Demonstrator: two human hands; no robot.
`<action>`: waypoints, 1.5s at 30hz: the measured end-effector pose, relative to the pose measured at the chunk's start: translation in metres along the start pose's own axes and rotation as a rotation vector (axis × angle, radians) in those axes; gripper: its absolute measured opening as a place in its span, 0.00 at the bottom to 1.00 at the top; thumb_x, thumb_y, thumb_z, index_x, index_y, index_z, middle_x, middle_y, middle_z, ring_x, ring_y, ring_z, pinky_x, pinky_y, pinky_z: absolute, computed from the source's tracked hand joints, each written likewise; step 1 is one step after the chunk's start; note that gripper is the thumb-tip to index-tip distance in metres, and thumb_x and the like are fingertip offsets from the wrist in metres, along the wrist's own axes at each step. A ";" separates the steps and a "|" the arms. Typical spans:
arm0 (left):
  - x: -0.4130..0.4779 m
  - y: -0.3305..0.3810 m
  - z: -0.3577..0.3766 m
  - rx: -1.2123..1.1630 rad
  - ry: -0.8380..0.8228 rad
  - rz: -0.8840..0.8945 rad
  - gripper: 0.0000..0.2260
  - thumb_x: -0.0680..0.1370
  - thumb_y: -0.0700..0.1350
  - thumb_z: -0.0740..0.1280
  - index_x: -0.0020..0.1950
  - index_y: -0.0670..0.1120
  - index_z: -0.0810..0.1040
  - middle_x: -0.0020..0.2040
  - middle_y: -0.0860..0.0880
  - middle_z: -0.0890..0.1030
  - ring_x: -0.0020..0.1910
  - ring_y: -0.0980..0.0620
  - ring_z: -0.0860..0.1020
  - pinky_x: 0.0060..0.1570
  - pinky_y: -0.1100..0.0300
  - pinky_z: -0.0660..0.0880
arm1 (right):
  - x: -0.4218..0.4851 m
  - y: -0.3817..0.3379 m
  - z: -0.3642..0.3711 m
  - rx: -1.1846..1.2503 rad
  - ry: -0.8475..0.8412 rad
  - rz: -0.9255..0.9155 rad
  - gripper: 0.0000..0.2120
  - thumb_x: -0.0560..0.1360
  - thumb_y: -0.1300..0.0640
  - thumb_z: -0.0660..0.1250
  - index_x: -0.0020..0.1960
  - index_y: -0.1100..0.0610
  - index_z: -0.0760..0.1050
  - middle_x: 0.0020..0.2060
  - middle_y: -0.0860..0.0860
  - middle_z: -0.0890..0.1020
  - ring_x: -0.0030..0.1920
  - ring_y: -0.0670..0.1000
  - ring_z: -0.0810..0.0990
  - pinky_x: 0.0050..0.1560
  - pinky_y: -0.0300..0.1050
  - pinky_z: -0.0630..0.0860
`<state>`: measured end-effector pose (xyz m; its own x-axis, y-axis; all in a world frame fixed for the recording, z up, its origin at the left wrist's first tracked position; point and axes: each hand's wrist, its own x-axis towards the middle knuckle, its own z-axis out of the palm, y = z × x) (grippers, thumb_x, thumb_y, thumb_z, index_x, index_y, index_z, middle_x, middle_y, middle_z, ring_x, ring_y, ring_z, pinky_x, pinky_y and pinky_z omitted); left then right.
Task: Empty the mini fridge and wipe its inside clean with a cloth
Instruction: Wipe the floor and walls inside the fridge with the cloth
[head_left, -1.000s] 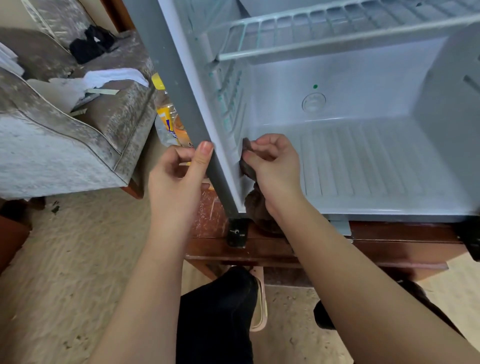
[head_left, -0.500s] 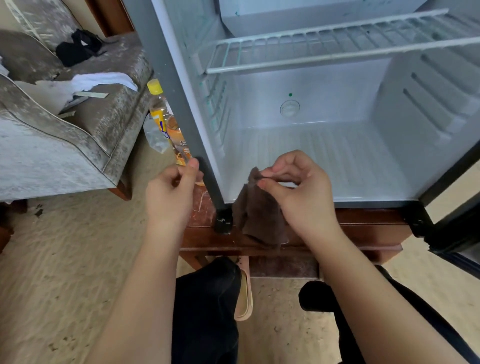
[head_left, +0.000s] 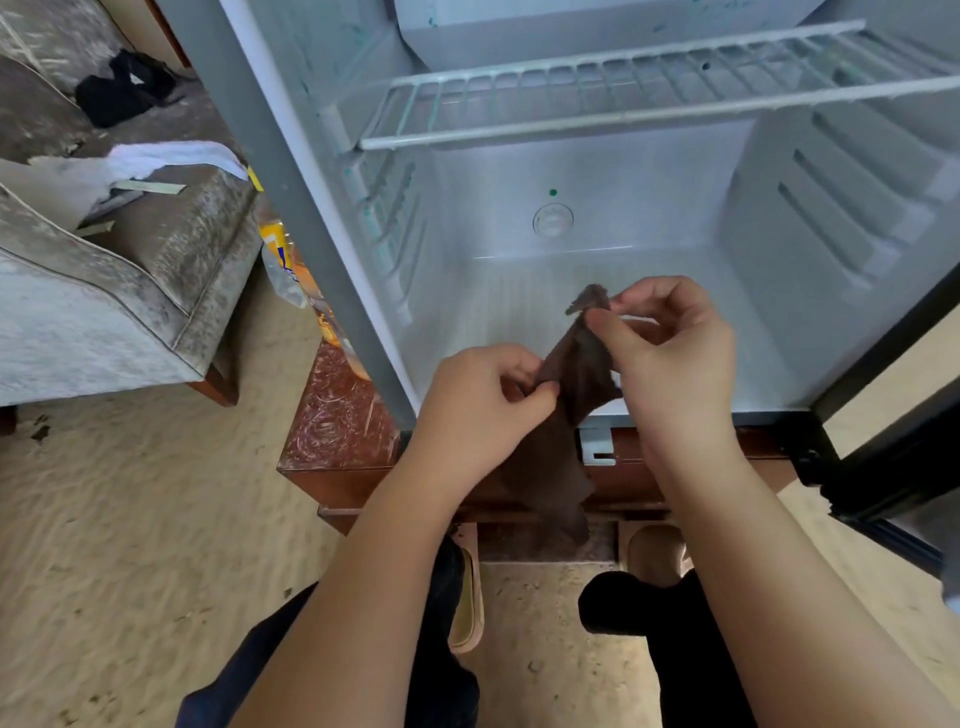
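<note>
My right hand (head_left: 675, 358) pinches the top corner of the brown cloth (head_left: 574, 358) between thumb and forefinger. My left hand (head_left: 478, 405) pinches the cloth's left edge a little lower, fingers curled onto the fabric. The cloth runs taut between the two grips, and its loose end hangs past the front lip of the mini fridge (head_left: 597, 171), in front of the wooden stand (head_left: 337, 426) that carries it.

Both hands sit at the fridge's mouth, over the front edge of its ribbed floor (head_left: 509, 296), touching neither side wall. Behind them the lower compartment opens wide between the ridged walls, with the wire shelf (head_left: 623, 88) well above my knuckles.

To my right the door (head_left: 893, 467) stands swung open, its black edge near my right forearm. To my left is the grey front edge of the cabinet, and just beyond it a yellow-labelled bottle (head_left: 291, 260) stands beside the outer wall. Further left is an armchair (head_left: 130, 291), well apart, with a stretch of sandy carpet (head_left: 130, 519) between it and my knees.
</note>
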<state>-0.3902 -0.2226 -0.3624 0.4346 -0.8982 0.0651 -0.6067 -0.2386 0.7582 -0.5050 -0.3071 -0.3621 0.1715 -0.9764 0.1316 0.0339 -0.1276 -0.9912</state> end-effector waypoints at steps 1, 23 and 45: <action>0.002 0.002 0.002 -0.031 0.020 -0.010 0.02 0.74 0.46 0.72 0.44 0.49 0.84 0.39 0.55 0.83 0.40 0.61 0.79 0.41 0.71 0.72 | 0.003 0.004 -0.004 -0.161 0.054 -0.040 0.11 0.71 0.63 0.72 0.44 0.51 0.72 0.45 0.48 0.80 0.42 0.47 0.81 0.42 0.41 0.76; -0.007 -0.015 -0.044 0.219 0.368 -0.087 0.19 0.74 0.59 0.67 0.29 0.46 0.78 0.26 0.51 0.77 0.30 0.54 0.76 0.35 0.58 0.70 | -0.007 0.005 0.015 -0.431 -0.356 -0.633 0.03 0.70 0.55 0.71 0.40 0.53 0.81 0.46 0.47 0.81 0.48 0.50 0.78 0.50 0.48 0.75; 0.005 -0.052 -0.079 -0.069 0.676 -0.033 0.15 0.70 0.65 0.65 0.39 0.54 0.72 0.39 0.41 0.78 0.38 0.40 0.77 0.44 0.41 0.75 | 0.073 0.038 0.164 0.097 -0.291 -0.198 0.24 0.73 0.68 0.60 0.68 0.56 0.73 0.63 0.52 0.76 0.64 0.48 0.73 0.67 0.36 0.65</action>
<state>-0.3038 -0.1853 -0.3505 0.7863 -0.4572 0.4155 -0.5518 -0.2174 0.8051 -0.3294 -0.3546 -0.3884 0.4246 -0.8423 0.3321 0.1854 -0.2781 -0.9425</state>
